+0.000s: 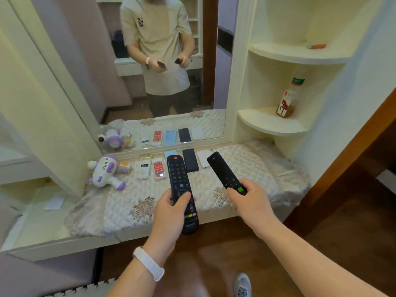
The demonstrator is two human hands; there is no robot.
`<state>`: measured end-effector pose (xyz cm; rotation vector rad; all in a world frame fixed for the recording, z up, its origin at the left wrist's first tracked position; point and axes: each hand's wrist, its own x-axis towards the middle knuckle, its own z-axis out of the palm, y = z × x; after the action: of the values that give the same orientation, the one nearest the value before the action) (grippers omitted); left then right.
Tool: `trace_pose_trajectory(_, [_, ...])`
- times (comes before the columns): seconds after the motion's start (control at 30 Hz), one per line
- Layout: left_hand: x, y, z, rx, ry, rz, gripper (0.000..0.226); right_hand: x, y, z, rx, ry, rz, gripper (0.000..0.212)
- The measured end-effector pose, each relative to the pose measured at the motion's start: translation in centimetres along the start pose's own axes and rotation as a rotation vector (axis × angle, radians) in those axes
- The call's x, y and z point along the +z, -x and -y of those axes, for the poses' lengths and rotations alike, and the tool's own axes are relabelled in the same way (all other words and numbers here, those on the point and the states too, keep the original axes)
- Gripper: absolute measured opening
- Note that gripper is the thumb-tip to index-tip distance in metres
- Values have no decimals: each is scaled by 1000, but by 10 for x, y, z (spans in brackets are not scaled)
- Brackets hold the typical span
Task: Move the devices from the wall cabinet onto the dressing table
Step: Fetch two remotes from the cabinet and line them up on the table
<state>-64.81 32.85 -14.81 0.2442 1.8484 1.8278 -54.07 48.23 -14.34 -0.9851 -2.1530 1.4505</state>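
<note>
Head view.
- Left hand [169, 209]: fingers and thumb wrapped round the lower half of a long black remote [181, 185]. Buttons face up, the red button end points toward the mirror [150, 82], and the butt end overhangs the front edge of the desk [267, 168]. There is a white wristband [147, 263] on this wrist.
- Right hand [250, 198]: grasping a slim black remote [222, 170] at its near end, with a green button showing beside the thumb. The remote angles up and to the left over the desk. Cannot tell whether either remote touches the quilted cloth [120, 211].
- Row on the desk just before the mirror, left to right: white device [144, 169], red-and-white remote [159, 168], light-blue device [170, 153] partly hidden behind the long remote, black slab [190, 160], white slab [203, 160]. All lie flat and close together.
- Plush toy [107, 172], white and purple, lies at the left end of the row.
- Bottle [287, 99] with a red label stands upright on the lower corner shelf [267, 123], right of the mirror.
- A shoe [242, 285] shows on the wooden floor below.
</note>
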Motion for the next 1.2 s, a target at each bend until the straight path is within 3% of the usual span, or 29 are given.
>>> trace_pose_trajectory(0.33, [133, -118, -21, -29, -108, -1, 10, -77, -142, -49, 91, -25, 48, 15])
trace_pose_trajectory(0.5, [166, -159, -11, -93, -129, -5, 9, -88, -198, -78, 186, -77, 30, 18])
trace_pose_trajectory(0.83, [178, -282, 37, -246, -246, 64, 10, -51, -289, -124, 377, 19, 70, 1])
trace_pose_trajectory(1.07, [185, -365, 69, -389, -248, 153, 28, -21, -349, -141, 557, 91, 69, 4])
trace_pose_trajectory(1.2, [197, -395, 91, -487, -221, 217, 25, 2, -382, -149, 641, 101, 29, 5])
